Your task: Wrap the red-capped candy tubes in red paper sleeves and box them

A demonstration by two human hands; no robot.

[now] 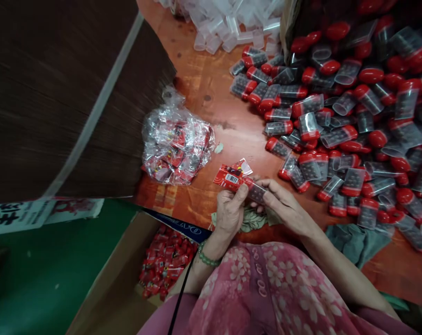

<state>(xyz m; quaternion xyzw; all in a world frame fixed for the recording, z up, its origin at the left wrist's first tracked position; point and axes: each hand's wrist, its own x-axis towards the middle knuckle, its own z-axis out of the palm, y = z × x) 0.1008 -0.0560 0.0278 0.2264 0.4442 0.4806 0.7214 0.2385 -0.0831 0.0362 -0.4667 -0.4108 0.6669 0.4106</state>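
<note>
My left hand [231, 209] is closed, thumb on top, on a red printed card [227, 177] with a white barcode. A second printed piece [243, 166] shows just behind that card. From the right, my right hand [282, 200] pinches a clear plastic tube [256, 191] with dark contents. The tube's left end meets the card at my left thumb; whether it is inside or only against it I cannot tell. A crumpled greenish cloth [251, 221] lies beneath both hands.
Many red-capped clear tubes [312, 125] are heaped on the right of the wooden table [232, 121]. Empty clear cylinders [232, 28] lie at the back. A plastic bag [178, 144] of red cards sits left, near a dark strapped box [75, 83]. Below, a carton [109, 270] holds red pieces.
</note>
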